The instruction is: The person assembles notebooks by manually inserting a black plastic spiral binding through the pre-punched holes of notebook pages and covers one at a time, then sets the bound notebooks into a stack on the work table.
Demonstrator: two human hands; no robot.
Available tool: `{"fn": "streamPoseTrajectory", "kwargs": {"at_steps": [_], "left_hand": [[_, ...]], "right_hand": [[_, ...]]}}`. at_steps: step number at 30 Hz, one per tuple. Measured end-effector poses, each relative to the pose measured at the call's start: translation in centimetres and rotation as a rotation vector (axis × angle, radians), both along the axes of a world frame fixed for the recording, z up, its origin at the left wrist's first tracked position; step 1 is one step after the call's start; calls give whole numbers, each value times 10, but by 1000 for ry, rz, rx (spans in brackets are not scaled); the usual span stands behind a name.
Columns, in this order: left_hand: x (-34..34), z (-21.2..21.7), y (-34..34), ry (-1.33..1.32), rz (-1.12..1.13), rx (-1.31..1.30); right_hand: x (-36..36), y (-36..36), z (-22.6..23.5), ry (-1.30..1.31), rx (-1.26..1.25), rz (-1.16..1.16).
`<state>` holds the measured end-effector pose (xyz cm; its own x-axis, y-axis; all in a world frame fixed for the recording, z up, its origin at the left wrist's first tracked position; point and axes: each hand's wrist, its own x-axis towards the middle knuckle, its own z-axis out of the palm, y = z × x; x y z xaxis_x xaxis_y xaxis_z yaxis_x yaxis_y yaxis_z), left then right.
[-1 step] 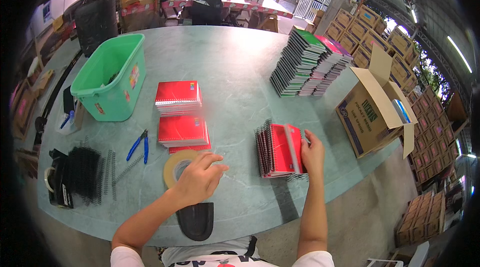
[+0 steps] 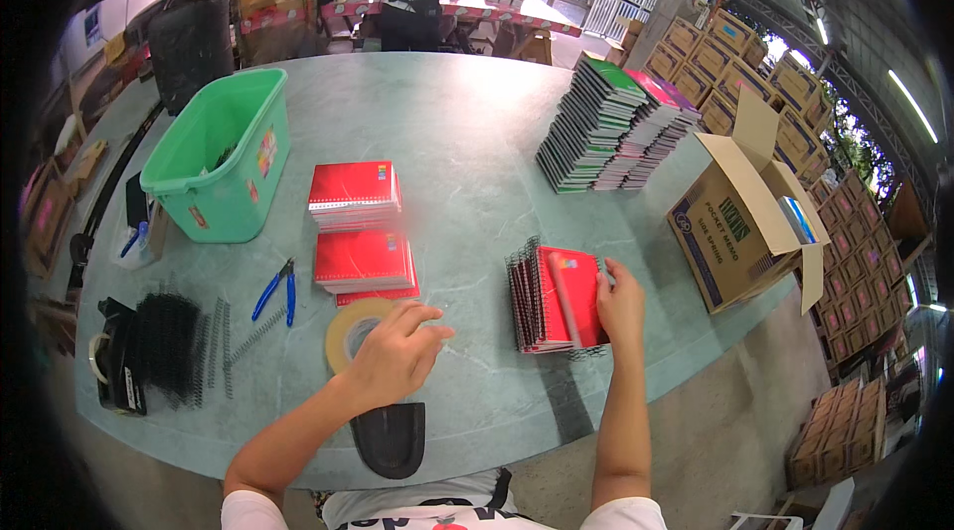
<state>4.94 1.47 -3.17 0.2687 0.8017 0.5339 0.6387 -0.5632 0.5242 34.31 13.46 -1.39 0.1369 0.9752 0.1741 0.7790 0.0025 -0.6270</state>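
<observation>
Red notebooks (image 2: 556,300) steadied by right hand (image 2: 621,306); left hand (image 2: 393,351) loosely cupped over tape roll (image 2: 350,329).

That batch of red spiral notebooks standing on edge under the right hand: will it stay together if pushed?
Probably not. The red notebooks stand on edge, steadied by the right hand, so they may tip or fan apart once released. Their glossy covers look slippery against each other, and the black wire spirals may snag.

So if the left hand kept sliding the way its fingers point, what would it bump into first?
Probably the upright bundle of red spiral notebooks that the right hand steadies. The left hand, over the tape roll, points right, with bare table between.
</observation>
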Motion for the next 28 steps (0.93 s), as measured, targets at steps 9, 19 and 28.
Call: {"fn": "streamPoseTrajectory", "kwargs": {"at_steps": [9,19,28], "left_hand": [[8,-15,0,-25,-61,-127],[-65,-21,19,175,271,10],[-106,-42,21,691,427,-142]], "right_hand": [[0,9,8,-182,146,-1],[-11,-20,22,-366,362,57],[-127,-67,7,-40,358,774]]}}
